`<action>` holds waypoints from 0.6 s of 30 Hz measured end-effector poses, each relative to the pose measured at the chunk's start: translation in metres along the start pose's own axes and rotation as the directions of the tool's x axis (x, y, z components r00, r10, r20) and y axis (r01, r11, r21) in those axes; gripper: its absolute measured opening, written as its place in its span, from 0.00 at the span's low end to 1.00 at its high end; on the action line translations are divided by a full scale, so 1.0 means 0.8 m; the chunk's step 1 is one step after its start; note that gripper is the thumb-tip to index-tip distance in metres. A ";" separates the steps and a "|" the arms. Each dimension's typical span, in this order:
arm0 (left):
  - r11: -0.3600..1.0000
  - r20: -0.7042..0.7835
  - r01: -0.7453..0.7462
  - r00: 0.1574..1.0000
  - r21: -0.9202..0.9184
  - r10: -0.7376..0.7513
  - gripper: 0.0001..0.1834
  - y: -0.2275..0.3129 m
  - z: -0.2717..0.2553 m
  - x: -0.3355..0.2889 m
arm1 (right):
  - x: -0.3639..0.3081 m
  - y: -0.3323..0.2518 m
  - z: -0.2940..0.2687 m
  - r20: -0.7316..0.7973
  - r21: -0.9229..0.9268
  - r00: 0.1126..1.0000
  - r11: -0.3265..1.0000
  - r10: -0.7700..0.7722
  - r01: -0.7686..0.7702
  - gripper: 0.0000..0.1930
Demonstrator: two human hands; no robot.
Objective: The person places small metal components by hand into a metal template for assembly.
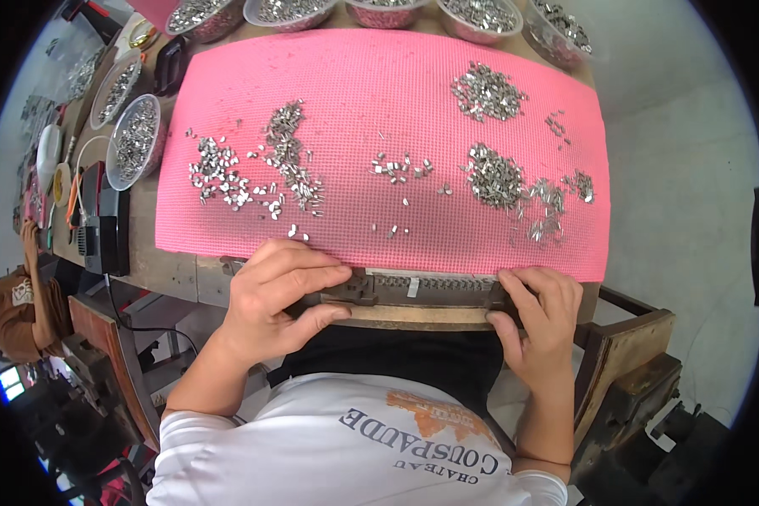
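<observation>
A long dark metal fixture (pixel 447 293) lies along the near edge of the table, with a row of small metal pieces in its slot and a pale strip near its middle. My left hand (pixel 270 295) is closed about the fixture's left end block, thumb below and fingers above. At the opposite end my right hand (pixel 544 316) grips the fixture between thumb and fingers. Beyond both hands, a pink textured mat (pixel 354 110) bears loose piles of small silver metal pieces, including a left pile (pixel 287 148) and a right pile (pixel 493 175).
Clear plastic tubs of metal pieces line the far edge, such as a round tub (pixel 481 18), and another tub (pixel 135 142) stands at the left. A black box (pixel 105 244) with a cable sits at the table's left. Another person (pixel 29 304) is at far left.
</observation>
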State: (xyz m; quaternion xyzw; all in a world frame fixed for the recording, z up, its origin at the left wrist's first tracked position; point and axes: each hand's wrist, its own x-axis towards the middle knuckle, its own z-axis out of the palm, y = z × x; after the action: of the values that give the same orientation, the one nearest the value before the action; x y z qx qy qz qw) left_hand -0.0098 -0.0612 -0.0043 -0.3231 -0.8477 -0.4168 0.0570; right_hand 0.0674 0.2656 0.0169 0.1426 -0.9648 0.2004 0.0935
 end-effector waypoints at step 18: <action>0.973 0.184 -0.116 0.980 0.197 0.079 0.19 -0.019 0.017 0.065 | 0.123 -0.029 0.070 0.147 -0.047 0.950 0.957 -0.276 0.286 0.26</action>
State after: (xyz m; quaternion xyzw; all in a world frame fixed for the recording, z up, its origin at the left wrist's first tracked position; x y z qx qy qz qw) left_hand -0.0572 -0.0321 -0.0043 -0.3922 -0.8712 -0.2930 0.0362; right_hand -0.0245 0.1986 -0.0015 0.2888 -0.9450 0.1420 0.0583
